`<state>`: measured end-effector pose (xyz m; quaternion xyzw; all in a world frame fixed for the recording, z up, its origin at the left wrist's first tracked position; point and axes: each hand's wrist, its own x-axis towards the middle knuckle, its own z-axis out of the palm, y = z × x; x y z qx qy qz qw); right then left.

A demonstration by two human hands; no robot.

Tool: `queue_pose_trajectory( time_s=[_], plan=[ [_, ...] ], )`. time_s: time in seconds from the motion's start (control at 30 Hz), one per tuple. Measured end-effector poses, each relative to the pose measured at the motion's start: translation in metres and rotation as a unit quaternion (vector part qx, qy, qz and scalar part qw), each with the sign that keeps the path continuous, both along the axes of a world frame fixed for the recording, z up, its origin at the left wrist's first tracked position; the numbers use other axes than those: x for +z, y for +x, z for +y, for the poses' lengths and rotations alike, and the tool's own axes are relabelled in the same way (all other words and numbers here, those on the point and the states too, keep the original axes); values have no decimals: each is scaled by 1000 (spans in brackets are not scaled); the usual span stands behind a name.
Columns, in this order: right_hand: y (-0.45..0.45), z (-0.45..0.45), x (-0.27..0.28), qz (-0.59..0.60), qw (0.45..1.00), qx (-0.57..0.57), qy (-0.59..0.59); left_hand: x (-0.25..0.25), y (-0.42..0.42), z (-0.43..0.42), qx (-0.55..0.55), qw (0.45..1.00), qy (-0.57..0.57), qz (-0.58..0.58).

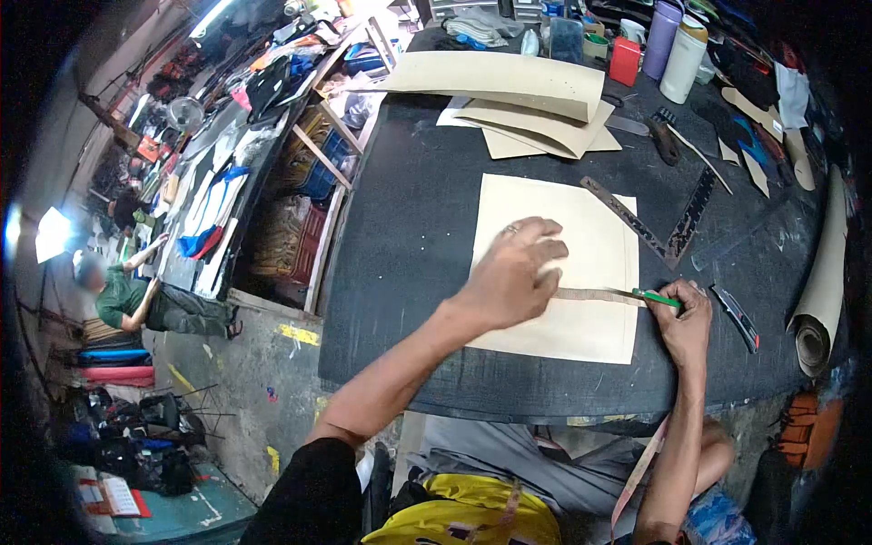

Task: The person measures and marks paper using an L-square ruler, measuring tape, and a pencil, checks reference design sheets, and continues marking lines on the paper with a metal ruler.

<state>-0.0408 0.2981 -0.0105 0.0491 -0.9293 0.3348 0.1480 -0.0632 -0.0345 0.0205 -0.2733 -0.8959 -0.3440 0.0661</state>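
Observation:
A cream sheet of card (554,336) lies flat on the dark table, with a thin line near its right edge. My left hand (513,277) is over the sheet, fingers bent and spread, slightly blurred; I cannot tell whether it touches. A narrow measuring tape (595,294) runs across the sheet from by my left thumb towards my right hand. My right hand (686,318) grips a slim green pen (656,298), its tip pointing left at the sheet's right edge. A worn metal square ruler (670,247) overlaps the sheet's upper right. More tape (640,472) hangs by my right forearm.
A box cutter (736,318) lies right of my right hand. Stacked cream sheets (509,86) are at the back, with a brush (668,136) and bottles (684,59) nearby. A rolled sheet (822,282) stands at the right edge. Another person (127,295) is at a far-left table.

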Motion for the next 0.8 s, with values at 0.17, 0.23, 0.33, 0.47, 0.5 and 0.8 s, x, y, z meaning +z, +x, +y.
queue_pose_trajectory(
  time_s=[0.17, 0.23, 0.33, 0.47, 0.5, 0.8],
  plan=[
    [-2, -5, 0, 30, 999, 8, -19, 27, -73, -58, 188, 976, -107, -40],
    [-2, -3, 1, 33, 999, 4, -14, 38, -96, -73, 163, 968, -193, 3],
    [-2, 0, -3, 44, 999, 7, -4, 37, -114, -53, 96, 975, -202, -11],
    [-3, -1, -1, 23, 1000, 5, 0, 34, -131, -13, 107, 959, -263, -5],
    [-2, 0, 0, 10, 1000, -2, -1, 33, -135, -4, 124, 949, -291, 3],
    [-2, -4, 7, -15, 999, -15, -34, 20, -152, -5, 182, 863, -312, 354]
  ],
)
